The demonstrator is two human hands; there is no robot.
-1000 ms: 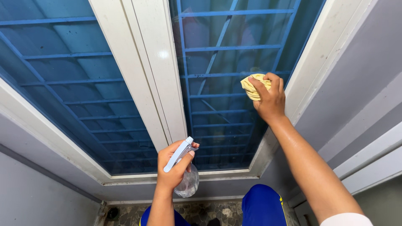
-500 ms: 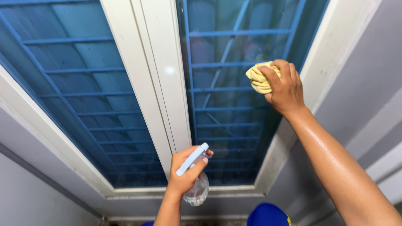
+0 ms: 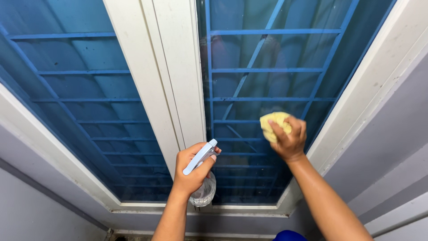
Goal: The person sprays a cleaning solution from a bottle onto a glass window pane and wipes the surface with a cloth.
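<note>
1. I see the right hand [image 3: 289, 142] clenched on a crumpled yellow cleaning cloth [image 3: 273, 123], which it presses flat against the tinted glass pane [image 3: 249, 85]; the cloth bulges just above the fingers.
2. I see the left hand [image 3: 192, 172] grasping a clear plastic spray bottle with a pale blue trigger head [image 3: 200, 172]; the head juts above the knuckles, the body hangs below the palm.
3. The white window frame post [image 3: 171, 76] stands just above this grip.
4. Blue metal grille bars [image 3: 267, 70] lie behind the glass.

Two hands [image 3: 191, 169] [image 3: 290, 140], one spray bottle [image 3: 201, 178], one yellow cloth [image 3: 273, 124], two window panes [image 3: 263, 89].
</note>
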